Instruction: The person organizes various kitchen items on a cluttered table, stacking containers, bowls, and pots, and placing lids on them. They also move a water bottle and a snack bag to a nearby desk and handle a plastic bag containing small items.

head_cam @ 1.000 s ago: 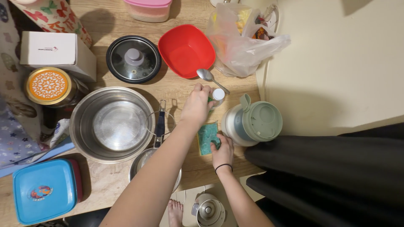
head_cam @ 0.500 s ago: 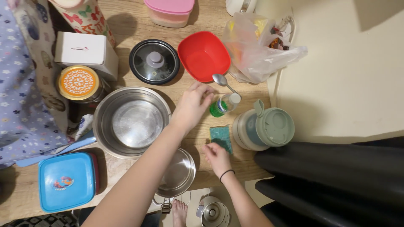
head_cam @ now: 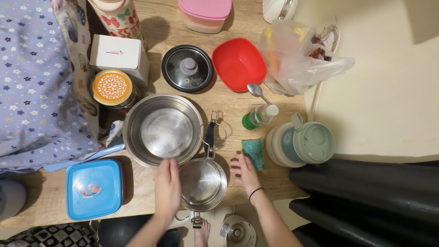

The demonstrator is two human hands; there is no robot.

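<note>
A small steel pan (head_cam: 202, 184) is seen near the front edge of the wooden tabletop (head_cam: 231, 107), just below a large steel pot (head_cam: 163, 130), its wire handle lying toward the pot. The left hand (head_cam: 167, 188) is spread flat and empty beside the pan's rim, blurred. The right hand (head_cam: 245, 172) rests open, fingertips on a green sponge (head_cam: 253, 153), nothing gripped. For a clean wash, the pan is best steadied at its rim while the sponge is lifted. A green soap bottle (head_cam: 258, 116) and spoon (head_cam: 257, 91) lie just beyond the sponge; a pale green jug (head_cam: 304, 142) crowds its right side. A black lid (head_cam: 187, 68), red bowl (head_cam: 238, 63) and blue box (head_cam: 94, 188) are set well apart.
</note>
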